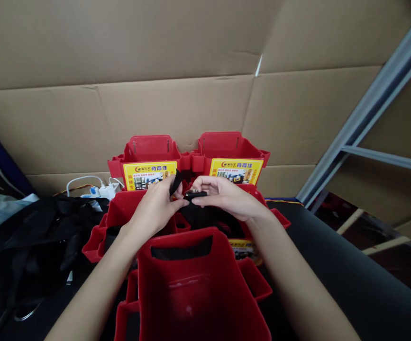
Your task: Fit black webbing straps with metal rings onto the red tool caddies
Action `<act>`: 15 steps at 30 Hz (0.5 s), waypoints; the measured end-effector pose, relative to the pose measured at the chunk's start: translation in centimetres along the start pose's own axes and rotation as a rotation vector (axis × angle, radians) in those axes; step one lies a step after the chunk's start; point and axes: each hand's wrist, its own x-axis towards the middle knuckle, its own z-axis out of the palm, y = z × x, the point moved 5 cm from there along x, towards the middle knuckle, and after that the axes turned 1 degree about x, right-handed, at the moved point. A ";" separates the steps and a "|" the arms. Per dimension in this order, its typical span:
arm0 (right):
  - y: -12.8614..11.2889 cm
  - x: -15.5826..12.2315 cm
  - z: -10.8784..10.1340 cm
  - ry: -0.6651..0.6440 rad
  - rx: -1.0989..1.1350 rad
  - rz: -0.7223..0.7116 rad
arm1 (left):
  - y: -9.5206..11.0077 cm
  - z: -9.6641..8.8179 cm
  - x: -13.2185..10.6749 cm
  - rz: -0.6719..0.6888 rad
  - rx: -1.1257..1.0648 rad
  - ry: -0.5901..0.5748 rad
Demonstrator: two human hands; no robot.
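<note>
1. Both hands are meeting in the middle, above a cluster of red bins. The left hand (159,204) and right hand (228,196) are almost touching at the fingertips.
2. The left hand is pinching a black strap (176,181) between thumb and fingers, which are curling in tight. The strap is poking up out of that pinch and leaning right.
3. The right hand is closing round a small dark clip (195,193), thumb underneath and fingers over the top. A bit of metal is glinting on it. I cannot tell how clip and strap are joining, because the fingers are hiding that.
4. Strap and clip are sitting between the two hands, over the middle bins and just in front of the back pair.
5. More black webbing (208,220) is lying in the bin right under the hands.
6. Below the wrists, the near bin (198,289) is facing the camera, with a black band showing across its far wall.
7. Behind the hands, the left back bin (148,147) and right back bin (226,142) are standing side by side, each wearing a yellow label.
8. Off to the left, a heap of black fabric (38,237) is sprawling beside the bins, with a white power strip (105,190) just behind it.
9. Cardboard (177,94) is walling off the back, and a grey metal frame (379,99) is slanting down on the right.
</note>
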 end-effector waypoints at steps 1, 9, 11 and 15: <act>-0.1 -0.1 0.0 -0.014 0.027 -0.003 | 0.0 0.0 0.0 0.003 0.001 -0.005; -0.5 0.2 -1.0 0.258 -0.090 -0.152 | -0.9 0.2 0.0 -0.025 0.010 -0.029; -0.7 0.1 -1.3 0.380 -0.242 -0.217 | -1.2 -0.1 -0.2 -0.071 -0.020 -0.004; -1.4 -0.3 -1.5 0.580 -0.585 -0.281 | -1.4 -0.7 -0.6 -0.138 -0.234 0.044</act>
